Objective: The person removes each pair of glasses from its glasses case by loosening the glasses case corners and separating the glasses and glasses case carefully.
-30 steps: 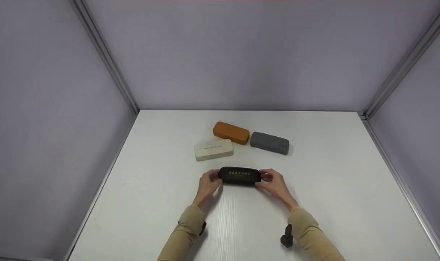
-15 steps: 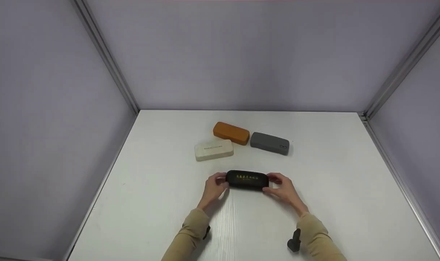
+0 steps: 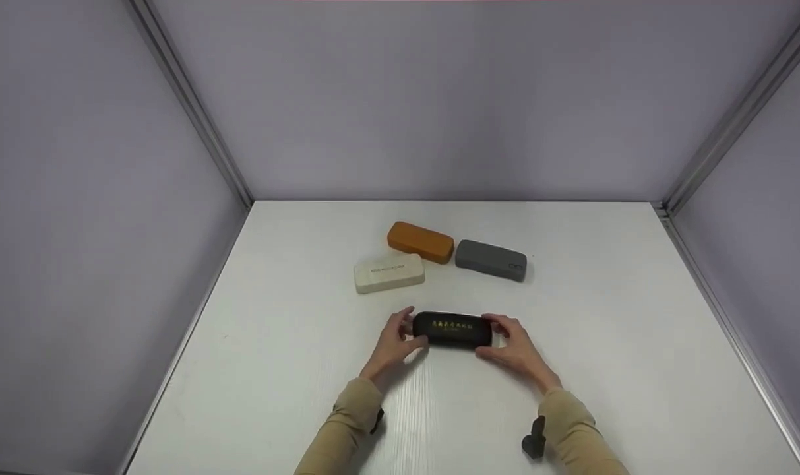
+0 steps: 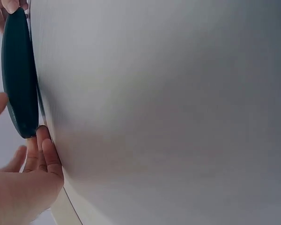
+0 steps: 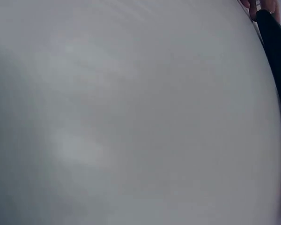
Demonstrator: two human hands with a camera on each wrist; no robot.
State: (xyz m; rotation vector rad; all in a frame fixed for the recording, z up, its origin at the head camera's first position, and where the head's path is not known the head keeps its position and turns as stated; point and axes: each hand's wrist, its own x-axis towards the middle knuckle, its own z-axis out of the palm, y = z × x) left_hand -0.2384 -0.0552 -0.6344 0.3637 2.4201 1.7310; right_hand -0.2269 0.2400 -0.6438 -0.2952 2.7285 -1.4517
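A black glasses case [image 3: 452,331] with gold lettering lies crosswise on the white table, between both hands. At its left end is my left hand [image 3: 391,340], fingers spread and index finger extended past the case's far corner, the thumb by the near edge. In the left wrist view, the fingers of the left hand [image 4: 33,178] reach the lower end of the dark case [image 4: 21,75]. My right hand [image 3: 518,346] holds the right end between thumb and fingers. Only a sliver of the case [image 5: 276,51] shows in the right wrist view.
Farther back lie three other glasses cases: a cream one [image 3: 390,274], an orange one [image 3: 420,242] and a grey one [image 3: 491,260]. The cream and orange ones touch or nearly touch. Grey walls [image 3: 439,99] enclose the table [image 3: 274,369] at the back and sides.
The black case has shifted right and slightly nearer, with both hands moving along. The left hand's fingers have spread from their hold on its end. The other cases stay put.
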